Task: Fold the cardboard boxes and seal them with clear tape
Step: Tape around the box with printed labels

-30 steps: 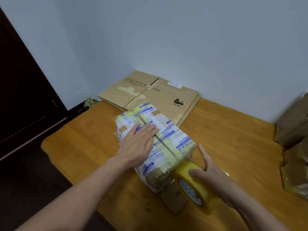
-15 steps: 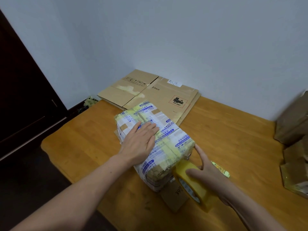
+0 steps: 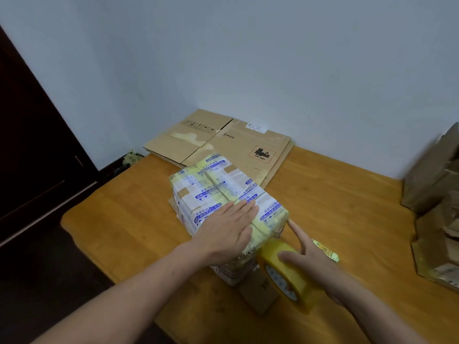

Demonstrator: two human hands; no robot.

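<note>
Far left: a dark door, cut off by the frame, with dim floor below it that is hard to make out. The wooden table has its rounded left edge just right of that floor, and bare wood lies between this edge and the box.

Rear centre: flattened cardboard lies against the wall, its left corner overhanging the table edge.

Centre: the box, wrapped in printed and yellowish tape, sits on the table just in front of the flattened cardboard.

The left hand lies flat on the box's top near end, fingers straight, pressing down and covering that part.

The tape roll stands on edge at the box's near right corner. The right hand grips it, forefinger stretched out against the box's side. Whether tape runs from roll to box cannot be told. A brown flap shows beneath, partly hidden.

Right: a small yellowish scrap lies just beyond the right hand, then open wood. A cardboard pile is cut off at the frame edge.
</note>
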